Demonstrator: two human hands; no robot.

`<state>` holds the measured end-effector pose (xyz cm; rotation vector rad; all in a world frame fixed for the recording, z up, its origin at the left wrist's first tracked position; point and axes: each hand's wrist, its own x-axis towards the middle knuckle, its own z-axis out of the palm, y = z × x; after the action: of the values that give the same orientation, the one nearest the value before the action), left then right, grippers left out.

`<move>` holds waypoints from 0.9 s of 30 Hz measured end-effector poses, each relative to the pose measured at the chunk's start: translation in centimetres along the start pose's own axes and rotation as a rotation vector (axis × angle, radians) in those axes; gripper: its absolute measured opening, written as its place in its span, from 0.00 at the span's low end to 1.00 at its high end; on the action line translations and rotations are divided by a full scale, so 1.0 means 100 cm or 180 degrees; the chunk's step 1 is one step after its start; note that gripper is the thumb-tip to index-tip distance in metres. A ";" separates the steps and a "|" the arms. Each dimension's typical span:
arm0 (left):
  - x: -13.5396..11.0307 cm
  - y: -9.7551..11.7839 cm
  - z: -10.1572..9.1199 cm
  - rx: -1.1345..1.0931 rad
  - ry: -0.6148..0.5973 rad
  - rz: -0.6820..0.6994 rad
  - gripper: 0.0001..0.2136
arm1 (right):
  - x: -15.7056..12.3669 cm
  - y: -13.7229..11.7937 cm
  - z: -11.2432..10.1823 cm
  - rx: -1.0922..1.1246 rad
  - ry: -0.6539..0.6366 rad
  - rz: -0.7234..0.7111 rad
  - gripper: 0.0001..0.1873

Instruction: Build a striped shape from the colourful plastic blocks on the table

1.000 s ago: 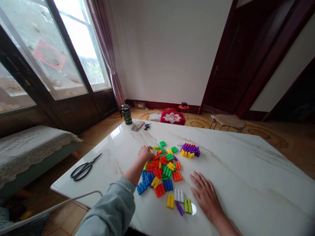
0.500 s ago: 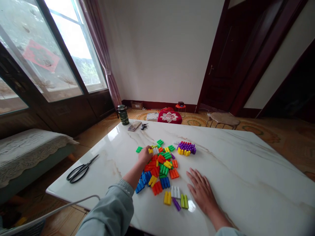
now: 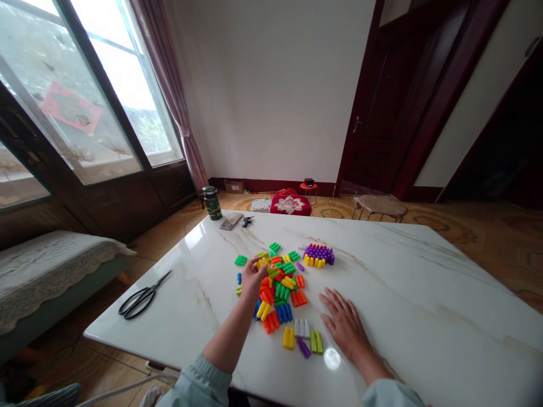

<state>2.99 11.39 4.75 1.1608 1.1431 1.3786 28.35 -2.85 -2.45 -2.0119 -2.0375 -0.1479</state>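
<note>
- A heap of plastic building blocks point(image 3: 282, 291) in red-orange, green, yellow, blue and lime is spread beside and beyond the left hand point(image 3: 255, 274), to its right; bright, glossy colours are shown.
- The left hand's thumb and fingers are curled over the heap's left edge, close together; a lime block point(image 3: 274, 272) is seen right at the thumb, but whether it is gripped cannot be told.
- The right hand point(image 3: 345, 327) is laid palm down on the table point(image 3: 424, 294), fingers slightly spread, with nothing held.
- Compared with half a second ago, the left forearm has been swung rightward, so most of the blue blocks are now covered; a small blue block point(image 3: 239, 278) is exposed left of the wrist, and the white block formerly seen beside the fingers is hidden.
- The right hand has been kept flat.
- Each block is formed of smooth, rounded tubes joined side by side.
- Beyond the right hand, a knobbly assembled block cluster point(image 3: 319, 255) is built in purple, red and yellow.
- The tabletop is finished in polished, tan-veined white; well left of the left hand, scissors point(image 3: 144, 297) with looped black handles are laid.
</note>
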 end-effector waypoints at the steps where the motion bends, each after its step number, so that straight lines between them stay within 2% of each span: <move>1: -0.004 -0.002 0.002 -0.0113 -0.0029 -0.0080 0.26 | 0.000 0.000 0.000 0.0001 0.0003 -0.0002 0.26; 5: -0.016 -0.004 0.003 -0.0360 -0.0171 -0.0292 0.27 | 0.000 0.001 0.001 0.0019 -0.0038 0.0010 0.26; 9: -0.032 0.000 0.001 -0.0349 -0.0234 -0.0261 0.26 | 0.002 0.000 -0.002 0.0055 -0.0054 0.0025 0.26; 16: -0.096 -0.012 0.002 -0.0280 -0.0501 -0.0382 0.25 | 0.000 -0.003 -0.007 0.0090 -0.0107 0.0030 0.25; 20: -0.128 -0.020 -0.005 0.0077 -0.0398 -0.0087 0.18 | 0.005 -0.006 -0.021 0.0228 -0.0251 0.0151 0.25; 24: -0.145 -0.022 -0.012 0.0606 -0.0458 0.0313 0.10 | 0.008 -0.037 -0.045 0.0885 -0.0197 0.0496 0.18; 27: -0.153 -0.025 -0.012 0.0519 -0.0411 0.0385 0.11 | -0.004 -0.079 -0.058 0.2130 0.0102 0.0215 0.20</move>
<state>3.25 -3.67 0.84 1.4352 1.1242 1.2986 21.18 -4.99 3.94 -1.6259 -1.6832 0.4529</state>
